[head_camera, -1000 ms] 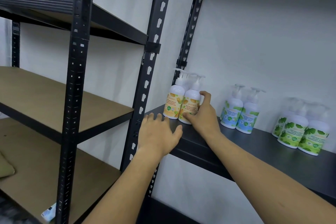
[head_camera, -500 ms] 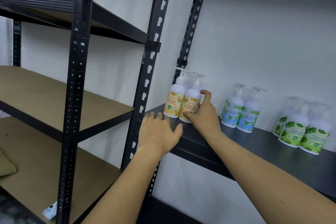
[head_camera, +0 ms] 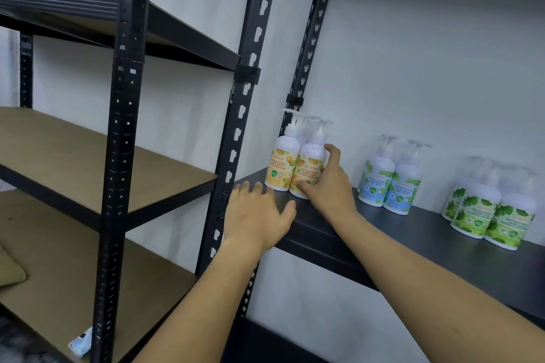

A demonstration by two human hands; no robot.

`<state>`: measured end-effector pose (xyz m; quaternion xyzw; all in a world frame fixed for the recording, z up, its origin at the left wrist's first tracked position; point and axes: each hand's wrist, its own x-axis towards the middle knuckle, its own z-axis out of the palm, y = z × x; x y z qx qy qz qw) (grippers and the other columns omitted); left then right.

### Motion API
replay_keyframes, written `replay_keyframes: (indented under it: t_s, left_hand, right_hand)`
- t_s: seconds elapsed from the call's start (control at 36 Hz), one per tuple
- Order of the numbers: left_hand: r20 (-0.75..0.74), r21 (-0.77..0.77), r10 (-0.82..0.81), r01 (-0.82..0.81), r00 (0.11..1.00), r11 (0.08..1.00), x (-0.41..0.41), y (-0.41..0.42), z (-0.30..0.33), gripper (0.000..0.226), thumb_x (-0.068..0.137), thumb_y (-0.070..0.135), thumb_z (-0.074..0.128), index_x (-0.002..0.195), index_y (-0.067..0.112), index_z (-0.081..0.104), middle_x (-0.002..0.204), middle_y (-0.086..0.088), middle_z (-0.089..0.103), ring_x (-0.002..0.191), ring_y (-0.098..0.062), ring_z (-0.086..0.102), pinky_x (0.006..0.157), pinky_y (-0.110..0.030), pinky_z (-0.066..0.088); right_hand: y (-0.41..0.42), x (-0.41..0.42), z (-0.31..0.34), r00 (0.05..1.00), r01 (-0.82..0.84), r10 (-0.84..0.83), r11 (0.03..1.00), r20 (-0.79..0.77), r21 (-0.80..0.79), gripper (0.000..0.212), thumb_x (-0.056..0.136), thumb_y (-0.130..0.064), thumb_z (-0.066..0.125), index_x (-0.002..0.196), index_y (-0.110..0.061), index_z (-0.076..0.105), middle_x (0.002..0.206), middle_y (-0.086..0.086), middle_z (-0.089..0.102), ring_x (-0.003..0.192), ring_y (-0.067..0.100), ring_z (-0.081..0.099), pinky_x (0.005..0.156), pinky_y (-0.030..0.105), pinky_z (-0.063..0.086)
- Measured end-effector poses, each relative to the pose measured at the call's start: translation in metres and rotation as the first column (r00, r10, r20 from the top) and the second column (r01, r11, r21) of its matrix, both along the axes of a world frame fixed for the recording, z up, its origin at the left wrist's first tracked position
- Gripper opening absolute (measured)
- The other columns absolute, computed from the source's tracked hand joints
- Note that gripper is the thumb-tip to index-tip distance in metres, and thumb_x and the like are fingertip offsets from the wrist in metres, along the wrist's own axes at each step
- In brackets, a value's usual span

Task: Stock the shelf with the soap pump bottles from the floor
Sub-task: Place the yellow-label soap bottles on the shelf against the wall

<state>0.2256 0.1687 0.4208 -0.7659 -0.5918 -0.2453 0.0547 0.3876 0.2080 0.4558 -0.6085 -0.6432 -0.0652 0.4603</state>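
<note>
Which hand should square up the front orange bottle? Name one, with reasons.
Right. The right hand already grips the front orange bottle, thumb low on its label. The left hand lies flat on the black shelf edge, touching no bottle.

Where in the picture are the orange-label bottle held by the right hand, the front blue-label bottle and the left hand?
orange-label bottle (head_camera: pixel 308 169): head view, on its front label.
front blue-label bottle (head_camera: pixel 401 190): head view, on its label.
left hand (head_camera: pixel 256 215): head view, back of the hand, resting on the shelf edge.
</note>
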Motion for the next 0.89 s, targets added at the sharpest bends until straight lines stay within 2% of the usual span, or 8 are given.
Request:
replay_keyframes:
  t_s: [0.11, 0.22, 0.31, 0.44, 0.69, 0.81, 0.89]
  left_hand:
    - [0.003, -0.002, -0.002, 0.002, 1.000, 1.000, 0.000, 0.000, 0.000, 0.070, 0.099, 0.059, 0.022, 0.145, 0.014, 0.048, 0.153, -0.011, 0.043, 0.145, -0.031, 0.030, 0.120, -0.042, 0.017]
    - [0.006, 0.001, -0.006, 0.006, 1.000, 1.000, 0.000, 0.000, 0.000, 0.070, 0.099, 0.059, 0.022, 0.145, 0.014, 0.048, 0.153, -0.010, 0.043, 0.146, -0.031, 0.030, 0.120, -0.043, 0.016]
    - [0.006, 0.006, -0.004, 0.004, 1.000, 1.000, 0.000, 0.001, -0.001, 0.070, 0.099, 0.059, 0.022, 0.144, 0.014, 0.049, 0.153, -0.010, 0.044, 0.145, -0.030, 0.030, 0.120, -0.042, 0.016]
    - [0.009, 0.009, -0.003, 0.003, 1.000, 1.000, 0.000, 0.001, -0.001, 0.069, 0.099, 0.059, 0.023, 0.142, 0.014, 0.051, 0.150, -0.010, 0.046, 0.144, -0.030, 0.032, 0.119, -0.042, 0.017]
    - [0.003, 0.011, -0.011, 0.011, 1.000, 1.000, 0.000, 0.001, 0.000, 0.067, 0.099, 0.058, 0.024, 0.141, 0.015, 0.053, 0.150, -0.009, 0.046, 0.144, -0.029, 0.033, 0.119, -0.041, 0.018]
    - [-0.002, -0.006, -0.007, 0.007, 1.000, 1.000, 0.000, -0.001, 0.002, 0.066, 0.099, 0.058, 0.024, 0.143, 0.016, 0.051, 0.152, -0.009, 0.044, 0.145, -0.029, 0.031, 0.120, -0.041, 0.017]
    - [-0.006, -0.026, -0.010, 0.010, 1.000, 1.000, 0.000, -0.002, 0.004, 0.066, 0.099, 0.057, 0.024, 0.146, 0.017, 0.047, 0.155, -0.008, 0.041, 0.146, -0.029, 0.029, 0.120, -0.041, 0.017]
  right_hand:
    - [-0.003, 0.000, 0.002, 1.000, -0.004, 0.004, 1.000, 0.008, -0.008, 0.082, 0.078, -0.023, 0.081, 0.140, -0.027, 0.026, 0.099, -0.002, 0.057, 0.098, 0.026, 0.063, 0.070, 0.034, 0.049]
    - [-0.004, 0.000, 0.002, 1.000, 0.003, -0.003, 1.000, 0.006, -0.005, 0.082, 0.077, -0.023, 0.082, 0.139, -0.027, 0.028, 0.099, -0.003, 0.057, 0.098, 0.025, 0.063, 0.068, 0.032, 0.046]
    - [-0.004, -0.001, 0.003, 1.000, 0.000, 0.000, 1.000, 0.005, -0.010, 0.083, 0.077, -0.024, 0.082, 0.139, -0.027, 0.027, 0.100, -0.002, 0.058, 0.098, 0.026, 0.064, 0.070, 0.034, 0.049]
    - [-0.004, 0.000, 0.003, 1.000, 0.013, -0.012, 1.000, 0.013, -0.017, 0.083, 0.077, -0.025, 0.082, 0.139, -0.027, 0.026, 0.108, 0.004, 0.063, 0.100, 0.027, 0.063, 0.069, 0.033, 0.046]
    - [-0.006, -0.002, 0.003, 1.000, 0.011, -0.011, 0.999, -0.001, -0.041, 0.087, 0.078, -0.026, 0.082, 0.142, -0.027, 0.023, 0.112, 0.007, 0.065, 0.103, 0.028, 0.064, 0.073, 0.036, 0.051]
    - [-0.013, 0.001, 0.002, 1.000, 0.010, -0.012, 0.997, -0.016, -0.077, 0.094, 0.082, -0.034, 0.078, 0.151, -0.025, 0.015, 0.117, 0.008, 0.065, 0.107, 0.028, 0.063, 0.076, 0.039, 0.051]
    - [-0.024, 0.011, 0.003, 0.997, 0.065, -0.059, 0.983, 0.040, -0.169, 0.088, 0.086, -0.046, 0.070, 0.152, -0.023, 0.016, 0.128, 0.010, 0.059, 0.117, 0.031, 0.059, 0.081, 0.040, 0.048]
